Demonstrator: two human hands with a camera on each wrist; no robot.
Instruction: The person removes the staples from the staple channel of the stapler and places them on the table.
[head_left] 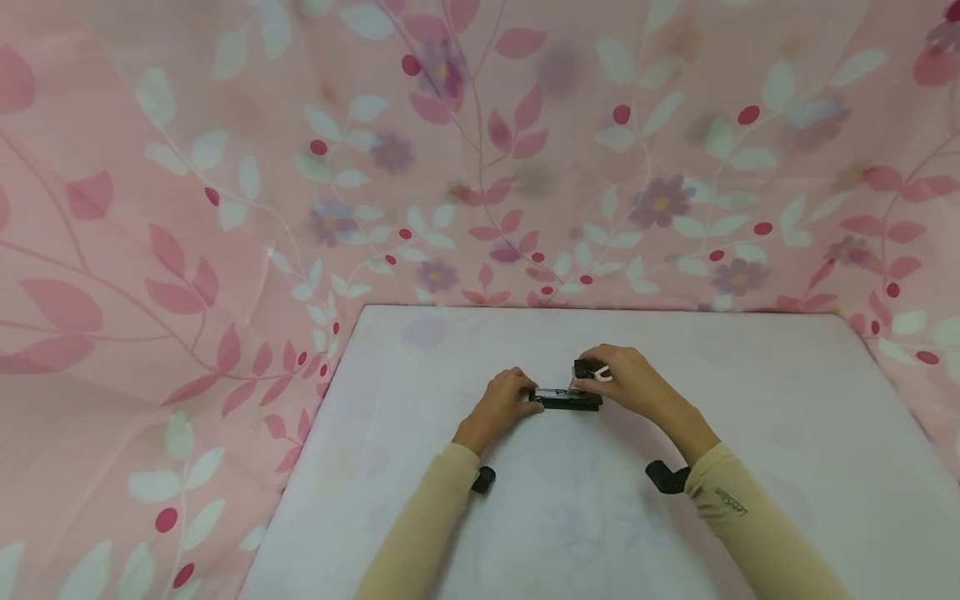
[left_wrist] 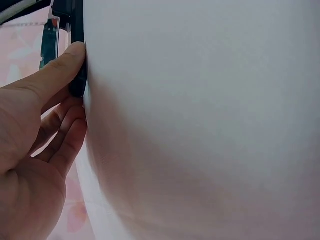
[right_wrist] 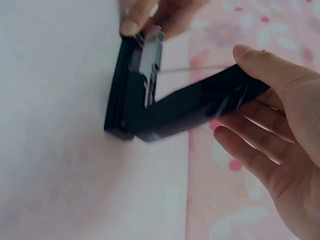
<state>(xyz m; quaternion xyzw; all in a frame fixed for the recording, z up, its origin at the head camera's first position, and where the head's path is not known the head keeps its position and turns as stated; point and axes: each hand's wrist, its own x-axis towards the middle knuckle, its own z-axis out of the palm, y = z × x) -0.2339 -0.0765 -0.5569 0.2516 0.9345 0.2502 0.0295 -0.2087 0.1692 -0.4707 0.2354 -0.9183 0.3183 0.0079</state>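
Observation:
A black stapler (head_left: 566, 403) lies on the white tabletop, its top arm (right_wrist: 200, 102) swung up from the base (right_wrist: 116, 95). A thin spring (right_wrist: 195, 68) stretches from the metal staple channel (right_wrist: 151, 57) to the raised arm. My left hand (head_left: 498, 404) grips the base's far-left end between thumb and fingers, also seen in the left wrist view, where the stapler's end (left_wrist: 78, 82) shows beside the thumb. My right hand (head_left: 630, 379) pinches the tip of the raised arm between thumb and fingers. Whether staples lie in the channel, I cannot tell.
The white table (head_left: 555, 533) ends at a back edge against a pink floral cloth (head_left: 480, 167), which also hangs along both sides. Black wrist devices (head_left: 486, 479) sit under the sleeves, one at each wrist.

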